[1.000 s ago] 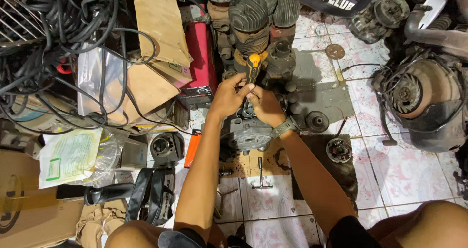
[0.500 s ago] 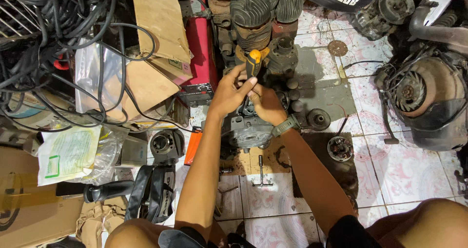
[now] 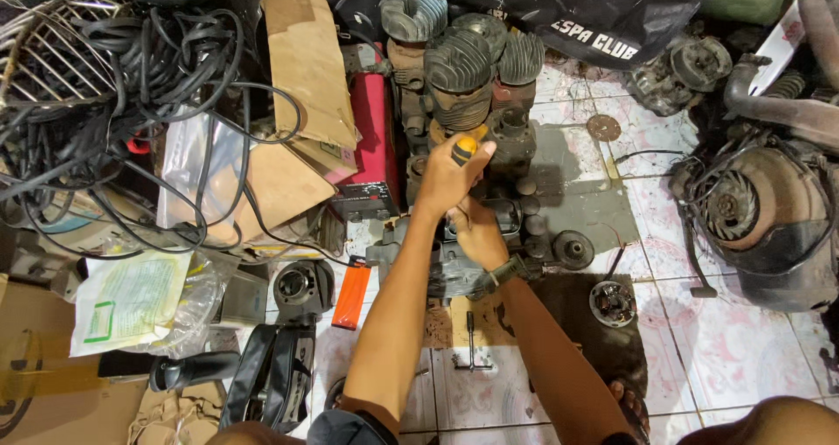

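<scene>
My left hand [image 3: 447, 176] is closed around the yellow-and-black handle of a screwdriver [image 3: 463, 149], held upright over a grey engine casing [image 3: 454, 266] on the floor. Just below it, my right hand [image 3: 476, 231], with a watch on the wrist, rests on top of that casing; I cannot see its fingertips or what they touch. The screwdriver's shaft is hidden behind my hands.
Finned engine cylinders [image 3: 463, 69] stand just beyond the hands, next to a red box [image 3: 374, 139]. Tangled black cables [image 3: 114, 86], cardboard [image 3: 301, 69] and plastic bags lie left. An orange lighter [image 3: 351, 295], a small T-tool [image 3: 472, 344] and round parts [image 3: 612, 301] lie on the tiles. An engine block [image 3: 760, 218] sits right.
The view has shifted slightly. My left hand has slid up onto the screwdriver handle, covering more of it; my right hand stays on the casing.
</scene>
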